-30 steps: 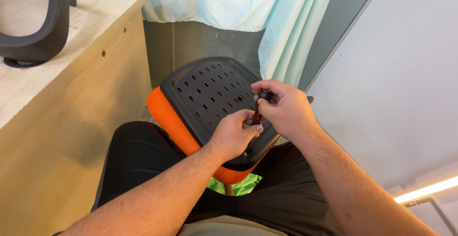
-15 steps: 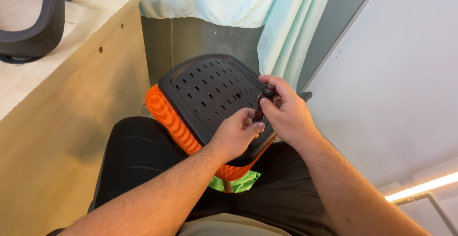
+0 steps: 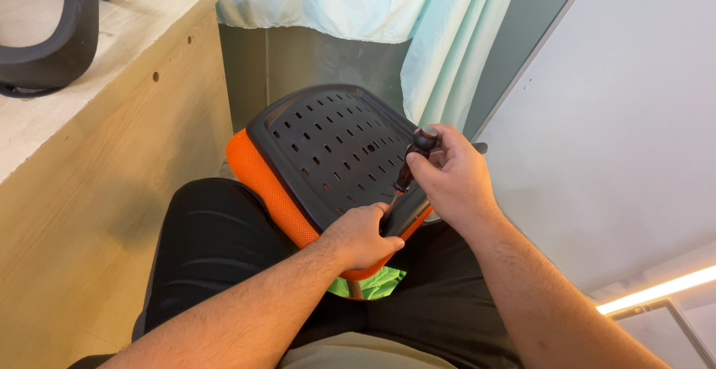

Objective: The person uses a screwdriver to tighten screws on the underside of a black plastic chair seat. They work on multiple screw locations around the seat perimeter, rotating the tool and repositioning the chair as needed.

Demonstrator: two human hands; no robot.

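A chair seat point(image 3: 328, 152) lies upside down on my lap, its black perforated plastic underside facing up and its orange mesh cushion point(image 3: 261, 186) along the lower left edge. My right hand point(image 3: 451, 179) grips a black-handled screwdriver point(image 3: 414, 156), its shaft slanting down toward the seat's near right edge. My left hand point(image 3: 365, 235) clasps that same near edge, right by the screwdriver's tip. The tip itself is hidden behind my left fingers.
A light wooden desk point(image 3: 134, 130) stands close on the left with a black curved chair part point(image 3: 60, 33) on top. Pale green curtains point(image 3: 418, 18) hang behind. A white panel point(image 3: 619, 115) fills the right. A green scrap point(image 3: 377, 283) shows under the seat.
My right hand has lifted away from my left hand, and the screwdriver handle now shows clearly. My left hand has slid down to the seat's near edge.
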